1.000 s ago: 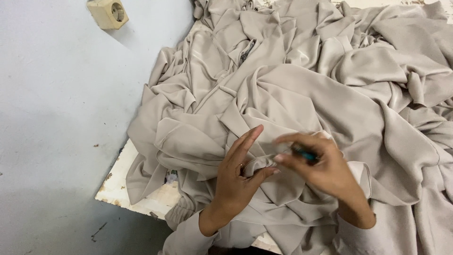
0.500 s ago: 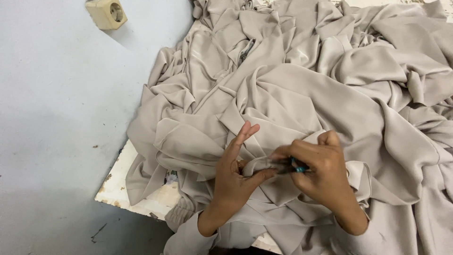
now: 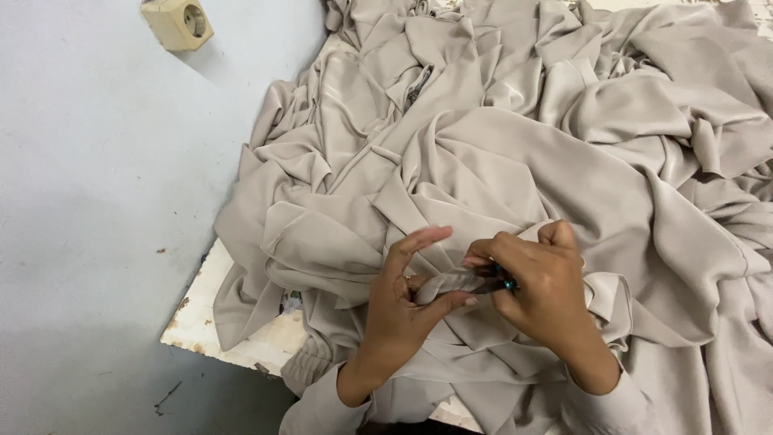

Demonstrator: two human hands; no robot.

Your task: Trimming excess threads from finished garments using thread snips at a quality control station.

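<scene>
While both hands meet low over the heap:
Left hand [image 3: 403, 310]: pinching a fold of beige fabric [image 3: 451, 281], forefinger raised.
Right hand [image 3: 539, 290]: clamped on a small teal-handled tool [image 3: 501, 282] touching that fold.
Cloth pile [image 3: 515, 145]: rumpled, covering the white worktop [image 3: 217, 322].
Wall socket [image 3: 179, 22]: upper left.

I see worn white counter [image 3: 211, 322], left of my grips; heaped beige cloth [image 3: 515, 161] covers most of it.
</scene>
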